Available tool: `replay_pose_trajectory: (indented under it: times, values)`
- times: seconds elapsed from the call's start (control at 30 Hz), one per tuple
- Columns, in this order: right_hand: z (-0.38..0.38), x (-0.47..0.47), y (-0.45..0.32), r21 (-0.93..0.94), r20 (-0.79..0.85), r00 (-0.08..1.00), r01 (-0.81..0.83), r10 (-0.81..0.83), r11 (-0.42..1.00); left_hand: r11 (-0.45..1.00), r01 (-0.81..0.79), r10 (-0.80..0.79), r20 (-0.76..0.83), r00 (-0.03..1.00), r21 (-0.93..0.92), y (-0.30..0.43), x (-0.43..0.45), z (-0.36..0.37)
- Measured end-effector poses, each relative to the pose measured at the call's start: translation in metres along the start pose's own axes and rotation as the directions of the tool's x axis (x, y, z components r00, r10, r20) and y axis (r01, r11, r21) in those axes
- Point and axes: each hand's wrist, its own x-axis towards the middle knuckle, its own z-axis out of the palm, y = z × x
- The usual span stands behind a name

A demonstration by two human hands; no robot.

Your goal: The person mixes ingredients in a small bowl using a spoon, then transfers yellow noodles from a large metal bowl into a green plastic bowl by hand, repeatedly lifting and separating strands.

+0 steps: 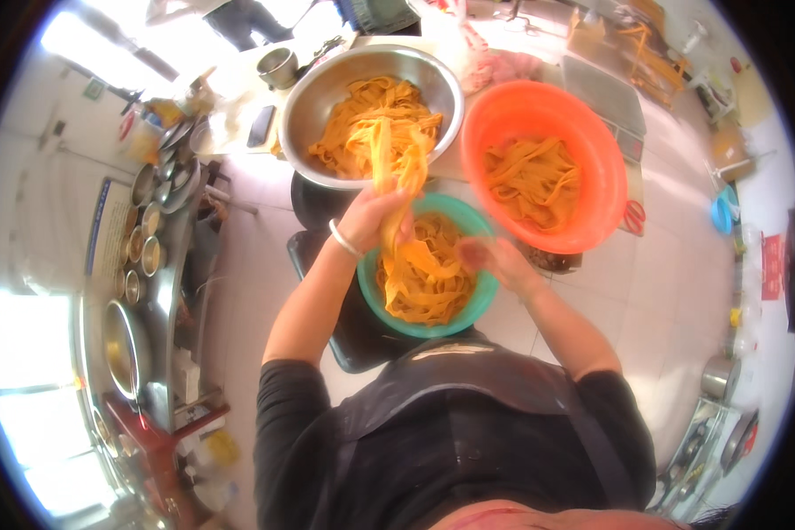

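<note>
My left hand (377,215) grips a bunch of wide yellow-orange strips (397,159), probably a food such as noodles or tofu skin. The bunch runs up into a steel bowl (298,132) heaped with such strips and hangs down into a teal basin (371,291), which holds more. Over that basin's right side is my right hand (493,258), blurred, with its fingers apart and nothing plainly held. An orange-red plastic basin (603,179) at the upper right holds another pile of strips.
Red-handled scissors (634,216) lie right of the orange-red basin, near a scale (626,139). A phone (260,126) and a small metal pot (277,68) are left of the steel bowl. Metal shelving with bowls (172,291) stands at the left. Part of a person (245,23) shows beyond the table.
</note>
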Motion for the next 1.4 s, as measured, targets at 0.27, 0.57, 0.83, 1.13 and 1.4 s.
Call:
replay_pose_trajectory:
  times: [0.27, 0.57, 0.83, 1.13, 1.4]
  values:
    - [0.061, 0.143, -0.07, 0.481, 0.195, 0.974, -0.199, 0.117, 0.854, 0.48, -0.113, -0.125, 0.196, 0.973, 0.87, -0.031, -0.045, 0.092]
    - [0.107, 0.177, -0.172, 0.392, 0.232, 0.945, 0.128, -0.232, 0.911, 0.863, 0.119, -0.03, -0.187, 0.982, 0.49, -0.122, -0.075, -0.046]
    - [0.15, 0.04, -0.186, 0.175, 0.535, 0.768, 0.307, -0.352, 0.936, 0.919, -0.221, 0.195, -0.111, 0.975, -0.326, -0.012, -0.022, -0.031]
    - [0.057, 0.02, 0.022, -0.21, 0.384, 0.901, -0.126, 0.201, 0.969, 0.883, -0.03, -0.094, -0.241, 0.966, -0.468, -0.103, -0.028, -0.018]
    - [0.047, 0.028, 0.055, -0.217, 0.08, 0.991, -0.089, 0.109, 0.972, 0.974, 0.145, -0.203, -0.393, 0.897, -0.172, -0.153, -0.06, -0.031]
